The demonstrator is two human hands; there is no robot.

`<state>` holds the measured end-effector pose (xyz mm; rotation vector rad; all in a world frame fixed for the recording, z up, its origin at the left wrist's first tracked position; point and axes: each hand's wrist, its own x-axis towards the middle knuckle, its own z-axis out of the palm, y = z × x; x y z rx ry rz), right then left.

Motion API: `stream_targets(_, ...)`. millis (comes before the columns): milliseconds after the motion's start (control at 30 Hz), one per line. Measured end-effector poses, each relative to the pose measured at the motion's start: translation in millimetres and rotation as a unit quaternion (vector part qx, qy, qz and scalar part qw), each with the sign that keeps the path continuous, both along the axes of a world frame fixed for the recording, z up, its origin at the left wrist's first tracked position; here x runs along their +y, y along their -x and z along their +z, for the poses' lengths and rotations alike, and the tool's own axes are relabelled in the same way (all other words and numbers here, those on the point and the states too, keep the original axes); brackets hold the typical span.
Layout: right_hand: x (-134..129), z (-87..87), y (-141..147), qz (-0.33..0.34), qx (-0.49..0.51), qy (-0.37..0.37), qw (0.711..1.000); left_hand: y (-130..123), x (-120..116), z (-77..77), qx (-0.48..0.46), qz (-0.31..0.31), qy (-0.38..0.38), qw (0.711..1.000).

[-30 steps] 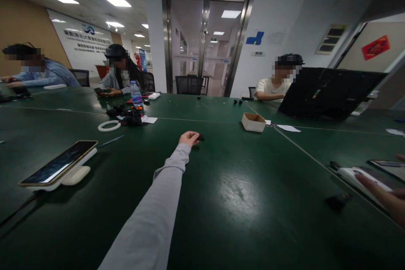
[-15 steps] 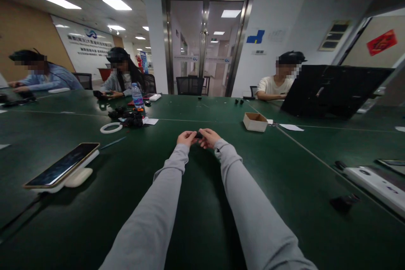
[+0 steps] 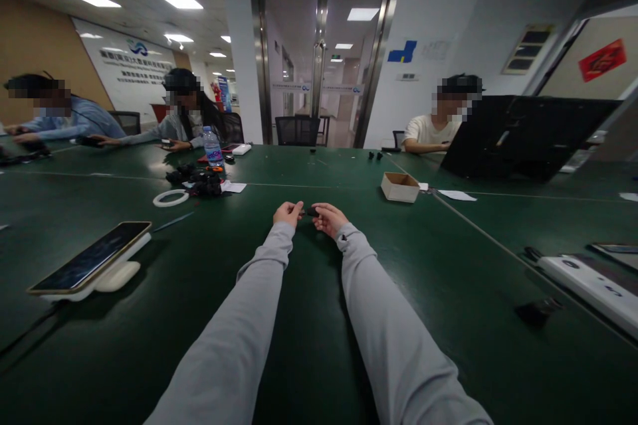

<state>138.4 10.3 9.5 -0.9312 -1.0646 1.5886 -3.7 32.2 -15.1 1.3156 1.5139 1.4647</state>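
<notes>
Both my arms reach forward over the green table (image 3: 309, 319), hands close together near its middle. My right hand (image 3: 329, 219) pinches a small black object (image 3: 312, 211) between thumb and fingers; its kind is too small to make out. A narrow gap to the left of it, my left hand (image 3: 286, 214) is closed in a pinch. Something small and dark shows at the left fingertips, too tiny to name.
An open cardboard box (image 3: 400, 188) stands right of my hands. To the left lie a white ring (image 3: 171, 198), a black cluttered heap (image 3: 199, 179), a bottle (image 3: 212, 147) and a phone on a stand (image 3: 94, 255). A black monitor (image 3: 523, 136) is at right. Several people sit across.
My hands have drawn slightly apart, opening a gap between the left fingertips and the black object in my right hand. A co-worker at left has stretched out an arm.
</notes>
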Motion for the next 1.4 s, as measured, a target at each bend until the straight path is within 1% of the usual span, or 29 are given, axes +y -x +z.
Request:
stream_targets(133, 1, -2.0, 1, 0.005, -0.005, -0.002, 1.000, -2, 2, 0.0, -0.056, -0.030, -0.007, 0.998)
stream_targets(200, 2, -2.9, 0, 0.001, 0.000, -0.002, 1.000, -5, 2, 1.5, -0.113, -0.050, 0.000, 0.992)
stream_targets(300, 2, -3.8, -2, -0.007, 0.014, -0.003, 1.000, -6, 1, 3.2, -0.194, -0.092, 0.014, 0.977)
stream_targets(400, 2, -4.4, -3, -0.005, 0.024, 0.000, 1.000, -3, 0, 2.6, -0.212, -0.136, -0.008, 0.968)
stream_targets(467, 2, -4.9, -3, 0.000, 0.027, 0.001, 1.000, -1, -2, 1.9, -0.196, -0.147, -0.017, 0.969)
stream_targets(667, 3, -7.0, -3, 0.001, 0.022, -0.004, 1.000, 3, -7, 6.0, -0.124, -0.127, -0.024, 0.984)
stream_targets(800, 4, -8.3, -3, 0.002, 0.023, -0.009, 1.000, 3, -8, 8.7, -0.099, -0.129, -0.011, 0.987)
stream_targets(933, 5, -10.1, -4, 0.007, 0.024, -0.015, 1.000, 6, -5, 5.0, -0.077, -0.132, 0.009, 0.988)
stream_targets(1100, 8, -14.6, -4, 0.013, 0.028, -0.025, 0.999, 8, 1, -1.0, 0.031, -0.124, 0.034, 0.991)
stream_targets(1267, 9, -16.1, -4, 0.030, 0.035, -0.030, 0.998, 6, -4, 3.0, 0.136, -0.087, 0.040, 0.986)
stream_targets(1333, 9, -15.3, -4, 0.041, 0.035, -0.030, 0.998, 6, -7, 5.1, 0.162, -0.076, 0.038, 0.983)
stream_targets(1400, 8, -14.3, -4, 0.047, 0.035, -0.027, 0.998, 6, -9, 5.9, 0.165, -0.074, 0.038, 0.983)
